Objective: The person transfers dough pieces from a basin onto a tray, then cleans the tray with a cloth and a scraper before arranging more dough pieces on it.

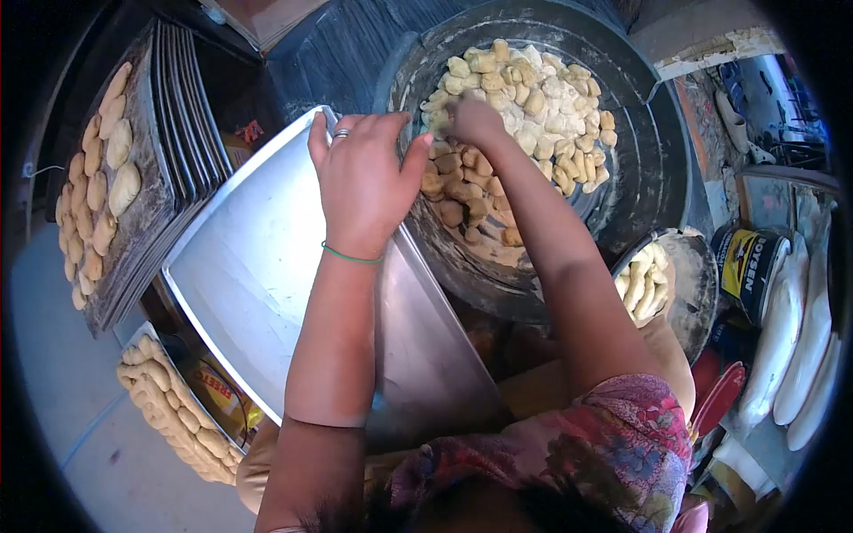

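Note:
My left hand (369,178), with a ring and a green wrist cord, lies palm down over the far corner of a shiny metal tray (249,240). Its fingers curl over the rim, with the thumb apart; the fingertips are partly hidden. The tray's inside is bare metal. My right hand (475,122) reaches into a large, dark round basin (653,169), closed among floured dough pieces (533,98). Motion blur and the back of that hand hide what its fingers hold. Browner dough pieces (466,191) lie just below it.
Stacked baking trays (173,115) stand at the left, the outer one bearing shaped dough (95,182). Below it, another tray holds packed dough rolls (169,404). At right are a smaller dough container (693,275), a Boysen can (749,266) and long white wrapped bundles (777,329).

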Available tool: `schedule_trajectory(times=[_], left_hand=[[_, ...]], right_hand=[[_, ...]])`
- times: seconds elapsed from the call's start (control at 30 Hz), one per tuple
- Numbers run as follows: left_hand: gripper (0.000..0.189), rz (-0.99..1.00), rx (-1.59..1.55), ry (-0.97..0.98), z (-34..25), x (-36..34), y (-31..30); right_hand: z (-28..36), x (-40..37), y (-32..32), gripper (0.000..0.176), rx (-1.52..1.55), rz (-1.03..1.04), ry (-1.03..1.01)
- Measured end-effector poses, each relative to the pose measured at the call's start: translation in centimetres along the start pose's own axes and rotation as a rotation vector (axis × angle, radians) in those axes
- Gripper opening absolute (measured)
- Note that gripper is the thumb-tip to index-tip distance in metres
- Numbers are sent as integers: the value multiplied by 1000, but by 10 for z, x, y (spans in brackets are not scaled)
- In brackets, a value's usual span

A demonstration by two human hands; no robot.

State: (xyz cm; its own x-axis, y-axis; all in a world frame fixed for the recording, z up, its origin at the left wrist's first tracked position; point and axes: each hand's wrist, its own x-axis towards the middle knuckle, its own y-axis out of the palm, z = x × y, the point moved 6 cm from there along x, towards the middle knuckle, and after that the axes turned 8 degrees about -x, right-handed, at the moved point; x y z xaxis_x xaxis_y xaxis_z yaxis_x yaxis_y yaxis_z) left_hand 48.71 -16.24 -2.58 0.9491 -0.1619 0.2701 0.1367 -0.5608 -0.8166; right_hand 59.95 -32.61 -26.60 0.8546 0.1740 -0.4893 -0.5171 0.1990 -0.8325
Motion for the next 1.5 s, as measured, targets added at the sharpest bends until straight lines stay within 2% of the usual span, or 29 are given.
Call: schedule_trajectory(times=[0.1, 0.2, 0.27, 0.37, 0.43, 0.5, 0.6, 0.7, 0.8, 0.9, 1.0, 1.1, 1.2, 1.3, 1.33, 1.43, 1.5], left_hand=[[29, -5, -12, -9, 1, 1, -1], [29, -2, -42, -24, 2, 0, -2], [29, -16, -55, -25, 4, 0, -2], [29, -22, -47, -22, 3, -1, -3], [29, -30, -31, -12, 4, -1, -3], [29, -24, -45, -8, 4, -2, -2], [30, -31, -23, 7, 4, -2, 0], [29, -54, -68, 16, 2, -1, -2], [29, -56, -45, 22, 2, -1, -2], [29, -68, -47, 32, 2, -2, -2], [30, -57, -39, 29, 2, -2, -2], [30, -31, -22, 13, 2, -1, -2], [30, -35, -37, 12, 3, -2, -3], [29, -59, -52, 21, 4, -3, -2], [29, -60, -55, 20, 4, -3, -2], [29, -68, -63, 26, 5, -2, -3], [30, -73, -75, 30, 4, -3, -3]], right_hand=[[18, 27, 9, 61, -284, -395, -37], [42, 13, 49, 63, -399, -391, -38], [51, -8, 70, 64, -221, -73, -80], [38, -45, 77, 64, -319, 127, -130], [1, -57, 73, 72, -33, 422, -251], [-35, -72, 47, 90, -281, 326, -34], [-80, -59, 61, 108, 166, -93, 104], [-17, -79, 69, 122, 9, 67, 160], [15, -94, 85, 127, -203, 293, 52], [13, -95, 89, 126, -232, 289, 126], [14, -87, 96, 105, -221, 217, 111], [12, -86, 106, 77, -282, 39, 74], [5, -89, 98, 69, -274, 53, -76], [-3, -85, 91, 55, -241, -21, -120], [-8, -80, 93, 58, -175, -53, -147], [-35, -71, 83, 63, 9, -161, -43], [-63, -65, 73, 63, 272, -351, -43]])
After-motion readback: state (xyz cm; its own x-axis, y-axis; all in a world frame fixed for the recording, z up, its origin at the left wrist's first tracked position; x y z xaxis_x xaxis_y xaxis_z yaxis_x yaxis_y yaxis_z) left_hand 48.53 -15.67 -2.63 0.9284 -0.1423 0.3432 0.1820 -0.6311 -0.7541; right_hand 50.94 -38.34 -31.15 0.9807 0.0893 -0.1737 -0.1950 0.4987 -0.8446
